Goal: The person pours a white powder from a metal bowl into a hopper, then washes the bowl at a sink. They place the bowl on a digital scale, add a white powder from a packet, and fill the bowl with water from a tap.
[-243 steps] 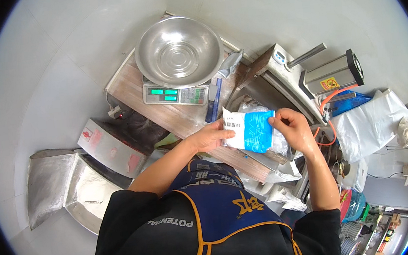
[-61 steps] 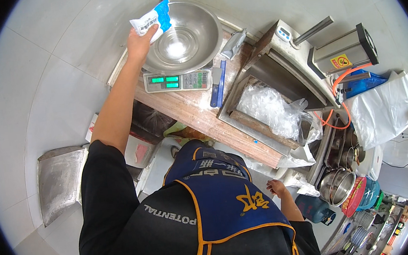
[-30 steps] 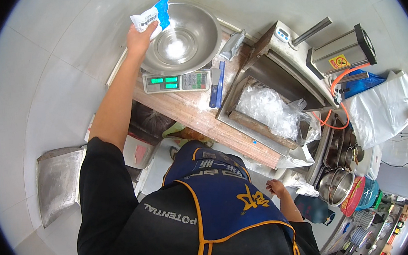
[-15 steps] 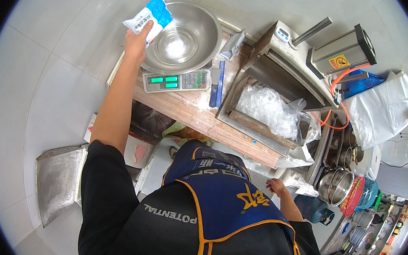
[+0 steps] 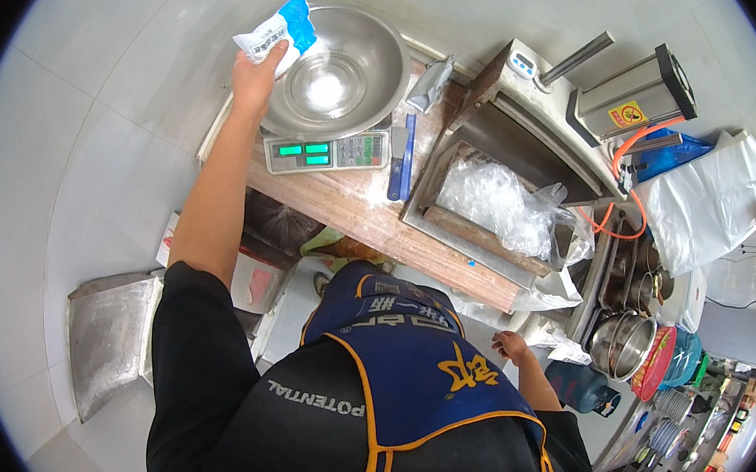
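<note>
— Left hand [image 5: 254,79]: arm at full reach. Contents?

— One blue-and-white plastic packet [image 5: 279,38], gripped toward its white end; thumb across the printed face, fingers hidden behind. Blue end slants up and right of the hand, across the near-left part of a bowl rim as seen; contact with the rim cannot be told.

— Reason for that hold?

— Judged: gripping one end leaves the blue end free above the bowl. Whether anything leaves the packet cannot be made out.

— Bowl itself?

— One wide stainless-steel bowl [image 5: 371,64], just right of the left hand, set on a digital scale [image 5: 326,153]. Green displays face the wearer, below and right of that hand, presumably for easy reading.

— Remainder of the tabletop [image 5: 328,191]?

— Right of the left hand, past the bowl: one silver pouch [image 5: 430,85]. Nearer the body: one blue-handled tool [image 5: 402,161], laid beside the scale. Farther right: clear plastic bags [image 5: 493,202], heaped in a shallow tray, likely to keep them together.

— Right hand [image 5: 510,345]?

— Low, beside the apron [image 5: 409,369]; fingers loosely bent, nothing seen in it, how far closed not clear. Below and right of it: one gas cylinder [image 5: 582,385]. Judged: at rest, one hand sufficing for so small a packet.
</note>
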The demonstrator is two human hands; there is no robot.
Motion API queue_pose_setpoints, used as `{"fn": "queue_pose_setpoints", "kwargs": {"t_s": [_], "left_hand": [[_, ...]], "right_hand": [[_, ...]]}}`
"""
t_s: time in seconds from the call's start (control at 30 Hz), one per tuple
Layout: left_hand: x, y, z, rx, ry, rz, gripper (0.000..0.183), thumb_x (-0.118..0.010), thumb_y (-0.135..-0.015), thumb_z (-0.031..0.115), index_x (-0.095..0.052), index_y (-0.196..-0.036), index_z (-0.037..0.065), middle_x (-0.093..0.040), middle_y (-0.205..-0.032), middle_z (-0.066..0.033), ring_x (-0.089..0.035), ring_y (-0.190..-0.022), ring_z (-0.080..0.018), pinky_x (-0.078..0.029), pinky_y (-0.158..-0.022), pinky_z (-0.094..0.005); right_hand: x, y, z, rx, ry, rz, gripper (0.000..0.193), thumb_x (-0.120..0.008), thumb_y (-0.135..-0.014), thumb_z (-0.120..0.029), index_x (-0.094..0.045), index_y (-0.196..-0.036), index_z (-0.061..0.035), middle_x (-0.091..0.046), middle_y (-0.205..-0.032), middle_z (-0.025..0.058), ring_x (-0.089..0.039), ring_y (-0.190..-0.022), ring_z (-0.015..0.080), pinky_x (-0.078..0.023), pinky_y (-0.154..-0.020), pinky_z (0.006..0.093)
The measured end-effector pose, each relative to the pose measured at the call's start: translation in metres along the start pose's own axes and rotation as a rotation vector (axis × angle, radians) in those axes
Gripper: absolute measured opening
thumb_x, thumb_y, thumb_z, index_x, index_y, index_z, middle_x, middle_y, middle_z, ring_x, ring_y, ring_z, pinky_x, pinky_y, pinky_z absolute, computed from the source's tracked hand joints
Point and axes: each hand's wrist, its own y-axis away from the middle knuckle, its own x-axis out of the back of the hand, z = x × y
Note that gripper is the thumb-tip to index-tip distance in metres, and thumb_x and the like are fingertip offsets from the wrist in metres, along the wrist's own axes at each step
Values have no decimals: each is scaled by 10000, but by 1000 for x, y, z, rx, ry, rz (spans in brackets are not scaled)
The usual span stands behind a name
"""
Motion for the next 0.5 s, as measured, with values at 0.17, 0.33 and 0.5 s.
{"fn": "queue_pose_setpoints", "kwargs": {"t_s": [0.17, 0.33, 0.5], "left_hand": [[-1, -1, 2, -1, -13, 31, 382, -746, -794, 178, -569, -1069, -18, -663, -1007, -99, -631, -890, -156, -505, -764, -291], [-4, 1, 8, -6, -23, 24, 400, -747, -793, 177, -557, -1084, -21, -660, -1022, -101, -626, -903, -157, -502, -778, -294], [-6, 2, 10, 3, 8, 2, 411, -748, -792, 167, -547, -1096, -22, -654, -1042, -105, -623, -921, -162, -497, -796, -296]], "right_hand": [[-2, 2, 0, 15, -13, -5, 252, -524, -870, -250, -612, -896, -15, -603, -704, 77, -487, -509, 140, -385, -431, 278], [-4, 4, 0, 20, -30, -15, 255, -524, -875, -254, -609, -894, -15, -601, -698, 79, -484, -506, 141, -381, -428, 277], [-5, 4, 1, 9, -34, -11, 240, -526, -864, -245, -608, -888, -20, -601, -698, 77, -483, -508, 143, -378, -427, 276]]}}
